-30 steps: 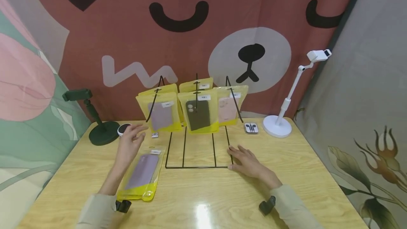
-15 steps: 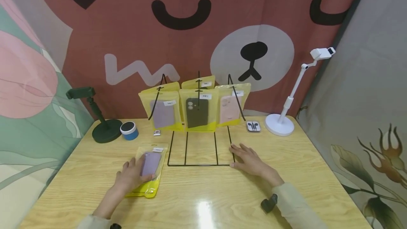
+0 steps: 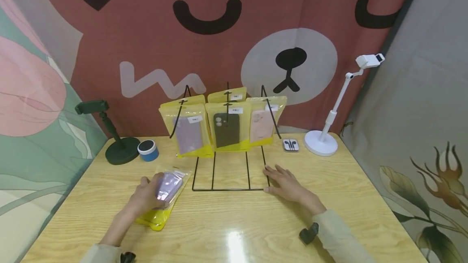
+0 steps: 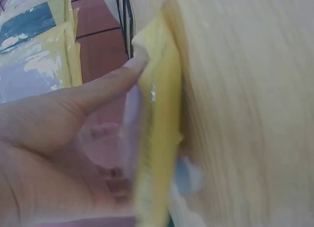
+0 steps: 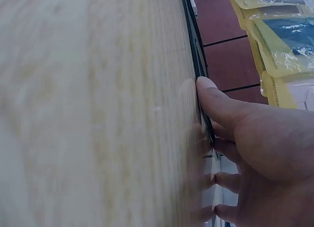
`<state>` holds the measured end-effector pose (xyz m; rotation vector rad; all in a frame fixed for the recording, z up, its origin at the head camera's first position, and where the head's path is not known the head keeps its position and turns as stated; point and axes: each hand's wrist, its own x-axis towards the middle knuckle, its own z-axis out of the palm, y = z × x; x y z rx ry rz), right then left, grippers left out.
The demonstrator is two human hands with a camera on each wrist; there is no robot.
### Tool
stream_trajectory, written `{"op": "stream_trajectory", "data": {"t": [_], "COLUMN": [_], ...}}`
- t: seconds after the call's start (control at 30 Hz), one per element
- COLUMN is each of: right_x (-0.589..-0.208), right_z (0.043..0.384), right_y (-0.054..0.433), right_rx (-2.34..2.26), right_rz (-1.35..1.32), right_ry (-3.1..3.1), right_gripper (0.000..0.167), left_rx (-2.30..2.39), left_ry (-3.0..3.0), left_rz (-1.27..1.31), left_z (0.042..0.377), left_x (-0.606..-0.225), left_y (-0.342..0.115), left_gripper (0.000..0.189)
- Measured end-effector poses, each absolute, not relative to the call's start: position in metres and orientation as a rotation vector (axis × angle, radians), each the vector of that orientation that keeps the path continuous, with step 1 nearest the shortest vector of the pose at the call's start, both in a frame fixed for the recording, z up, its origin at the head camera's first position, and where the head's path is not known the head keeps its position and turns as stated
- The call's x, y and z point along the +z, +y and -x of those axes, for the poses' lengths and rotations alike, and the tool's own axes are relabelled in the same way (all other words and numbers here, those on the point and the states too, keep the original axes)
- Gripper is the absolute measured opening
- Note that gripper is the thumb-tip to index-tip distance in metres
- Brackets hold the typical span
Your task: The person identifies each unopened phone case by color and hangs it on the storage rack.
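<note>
My left hand [image 3: 144,198] grips a clear-and-yellow pouch with a purple phone case [image 3: 170,186] inside, left of the rack. In the left wrist view the phone case pouch [image 4: 162,104] stands on edge, with the thumb on its near face; the other fingers are partly hidden. A black wire display rack [image 3: 230,190] stands mid-table. At its front right corner my right hand [image 3: 287,185] rests, with the thumb touching the base wire [image 5: 198,55] and the fingertips on the table. Similar pouches hang from the rack: a lilac case [image 3: 188,135], a dark case [image 3: 226,129] and a pink case [image 3: 261,127].
Behind the left hand are a blue jar [image 3: 148,151] and a dark green phone stand [image 3: 122,150]. At the back right are a boxed pair of earphones [image 3: 291,145] and a white phone stand [image 3: 321,143]. A printed curtain [image 3: 153,48] hangs behind the wooden table [image 3: 204,222].
My left hand has come down from beside the jar onto the purple phone case pouch and now tilts it up. The front left hanging pouch has shifted slightly. My right hand stays at the rack.
</note>
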<state>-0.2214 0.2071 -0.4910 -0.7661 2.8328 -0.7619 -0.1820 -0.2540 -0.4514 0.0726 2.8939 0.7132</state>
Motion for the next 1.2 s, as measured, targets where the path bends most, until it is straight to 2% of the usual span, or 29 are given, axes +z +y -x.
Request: {"op": "stream_trajectory", "data": {"t": [0.07,0.23,0.37,0.63,0.87,0.93,1.1,1.2], "right_x": [-0.491,-0.491,-0.492,-0.491,-0.491,-0.492,-0.492,-0.492], "right_z": [0.221,0.222,0.223,0.223,0.222,0.222,0.222,0.222], "right_y": [0.207,0.207,0.207,0.206,0.206,0.207,0.207,0.207], "right_rx": [-0.764,-0.773,-0.774,-0.776,-0.77,-0.772,-0.781,-0.786], "right_rz": [0.766,0.759,0.76,0.755,0.757,0.76,0.759,0.757], "right_ry": [2.833,2.829,2.825,2.825,2.826,2.828,2.832,2.829], "right_gripper": [0.065,0.066,0.066,0.065,0.065,0.065,0.065,0.066], "left_rx": [0.777,1.108,1.336,1.576,2.525,2.664,2.541,2.341], "left_ry": [2.889,2.861,2.773,2.892,2.563,2.458,2.464,2.563], "left_rz": [-0.121,-0.307,-0.311,-0.134,-0.26,-0.392,-0.665,-0.706], "left_z": [0.184,0.183,0.174,0.139,0.114,0.109,0.104,0.107], "left_x": [-0.452,-0.451,-0.441,-0.402,-0.368,-0.361,-0.355,-0.357], "left_y": [-0.26,-0.282,-0.3,-0.312,-0.296,-0.288,-0.265,-0.254], "left_gripper": [0.089,0.059,0.049,0.047,0.045,0.045,0.045,0.043]}}
